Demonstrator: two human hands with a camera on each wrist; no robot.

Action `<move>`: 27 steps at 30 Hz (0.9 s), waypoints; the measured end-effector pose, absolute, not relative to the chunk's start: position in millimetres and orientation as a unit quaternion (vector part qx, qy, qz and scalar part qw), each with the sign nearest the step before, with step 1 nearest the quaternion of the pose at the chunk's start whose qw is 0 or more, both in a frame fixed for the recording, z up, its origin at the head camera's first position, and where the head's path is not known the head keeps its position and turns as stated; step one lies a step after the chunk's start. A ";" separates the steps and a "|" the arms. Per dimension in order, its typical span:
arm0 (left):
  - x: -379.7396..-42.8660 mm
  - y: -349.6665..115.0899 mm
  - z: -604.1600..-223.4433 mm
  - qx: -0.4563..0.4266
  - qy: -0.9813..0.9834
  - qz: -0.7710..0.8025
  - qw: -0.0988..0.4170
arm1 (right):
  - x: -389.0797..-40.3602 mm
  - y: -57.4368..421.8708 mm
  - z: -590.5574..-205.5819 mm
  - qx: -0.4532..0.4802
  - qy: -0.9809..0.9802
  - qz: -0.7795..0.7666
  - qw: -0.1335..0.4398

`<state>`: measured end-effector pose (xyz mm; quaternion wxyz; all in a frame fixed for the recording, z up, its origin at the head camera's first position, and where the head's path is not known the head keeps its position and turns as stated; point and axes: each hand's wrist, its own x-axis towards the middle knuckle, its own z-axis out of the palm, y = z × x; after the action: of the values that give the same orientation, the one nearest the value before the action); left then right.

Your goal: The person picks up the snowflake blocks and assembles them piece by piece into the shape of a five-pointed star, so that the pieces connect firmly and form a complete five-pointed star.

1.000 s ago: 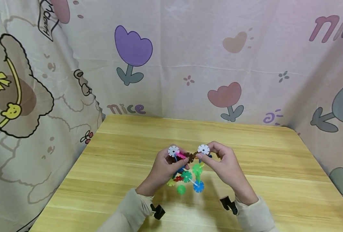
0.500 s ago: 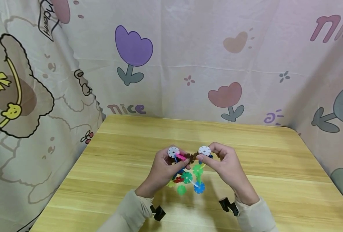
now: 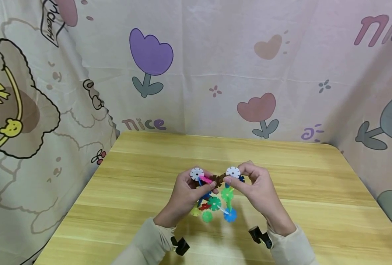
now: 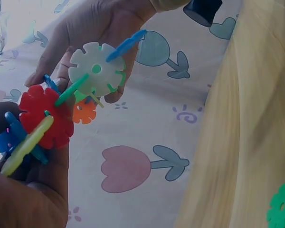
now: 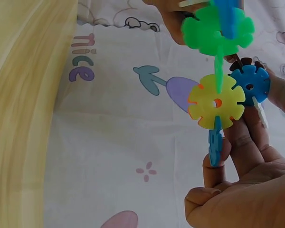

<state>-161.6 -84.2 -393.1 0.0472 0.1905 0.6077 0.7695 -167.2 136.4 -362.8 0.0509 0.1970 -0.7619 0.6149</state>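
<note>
Both hands hold one linked build of notched plastic snowflake discs above the table. My left hand [image 3: 182, 195] grips its left side, near a white disc [image 3: 197, 174] and a pink disc [image 3: 205, 179]. Fingers and thumb of my right hand [image 3: 261, 191] pinch the other side beside a second white disc [image 3: 233, 172]. Brown discs [image 3: 218, 180] bridge the gap between the hands. Below hang a green disc [image 3: 214, 203] and a blue disc [image 3: 230, 215]. The left wrist view shows a red disc [image 4: 46, 116] by the left fingers; a yellow disc [image 5: 216, 101] shows in the right wrist view.
A single green disc [image 3: 207, 216] lies on the wooden table [image 3: 123, 206] below the build. Behind the table hangs a printed cloth [image 3: 209, 55], with more cloth along both sides. Black wrist mounts [image 3: 182, 246] stick out from the cuffs.
The hanging blue and green discs have swung slightly right and the build has tilted a little. Both hands keep their hold and have barely moved.
</note>
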 end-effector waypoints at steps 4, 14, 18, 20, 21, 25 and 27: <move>-161.8 -82.7 -393.7 0.197 0.608 0.768 0.044 | -166.2 136.9 -361.7 0.197 -0.764 0.611 0.060; -161.7 -81.2 -389.7 0.161 0.571 0.802 0.068 | -170.2 147.7 -364.4 0.262 -0.754 0.595 0.099; -163.2 -83.2 -387.1 0.147 0.565 0.809 0.070 | -176.7 148.1 -368.4 0.288 -0.760 0.580 0.058; -164.9 -87.0 -385.5 0.139 0.564 0.811 0.068 | -179.0 146.2 -370.4 0.288 -0.757 0.586 0.032; -166.1 -90.0 -384.5 0.136 0.560 0.814 0.068 | -179.9 145.4 -371.4 0.285 -0.755 0.590 0.024; -171.8 -106.2 -379.8 0.153 0.530 0.831 0.075 | -180.7 144.5 -371.8 0.281 -0.743 0.608 -0.001; -174.8 -114.1 -377.9 0.172 0.506 0.840 0.091 | -181.0 145.4 -371.6 0.291 -0.735 0.612 -0.019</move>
<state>-174.8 -114.1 -377.9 0.0908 0.1722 0.5062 0.8401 -181.0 145.4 -371.6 -0.0187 0.2910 -0.7348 0.6124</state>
